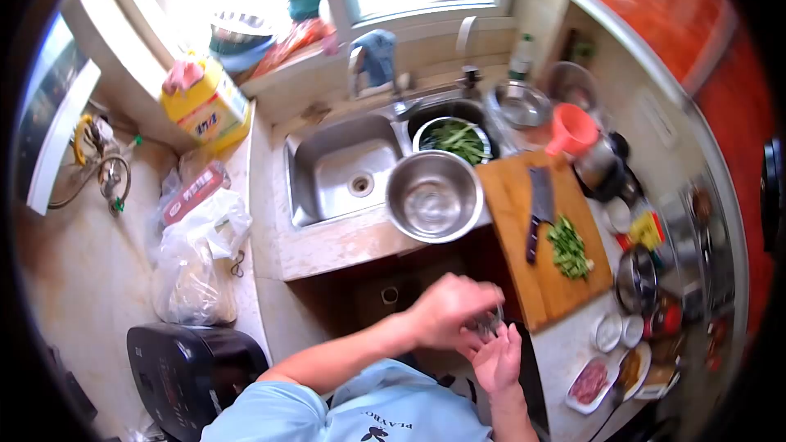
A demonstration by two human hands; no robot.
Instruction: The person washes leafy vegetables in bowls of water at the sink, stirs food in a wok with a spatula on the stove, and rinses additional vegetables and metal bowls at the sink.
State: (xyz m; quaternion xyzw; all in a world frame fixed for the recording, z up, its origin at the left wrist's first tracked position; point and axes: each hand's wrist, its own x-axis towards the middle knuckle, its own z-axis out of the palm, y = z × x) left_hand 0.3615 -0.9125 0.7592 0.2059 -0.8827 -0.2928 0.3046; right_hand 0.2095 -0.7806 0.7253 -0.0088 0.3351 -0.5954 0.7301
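Above the floor gap before the counter, my left hand is curled round a small greyish, shiny thing that is too blurred to name. Just below it, my right hand is turned palm up with its fingers apart, close to that thing. An empty steel bowl rests on the counter edge by the sink. To the right, a wooden cutting board bears a cleaver and chopped greens.
A steel sink lies ahead, with long greens in a second bowl. At right are a red jug and a dish of meat. Plastic bags, a yellow jug and a black appliance line the left.
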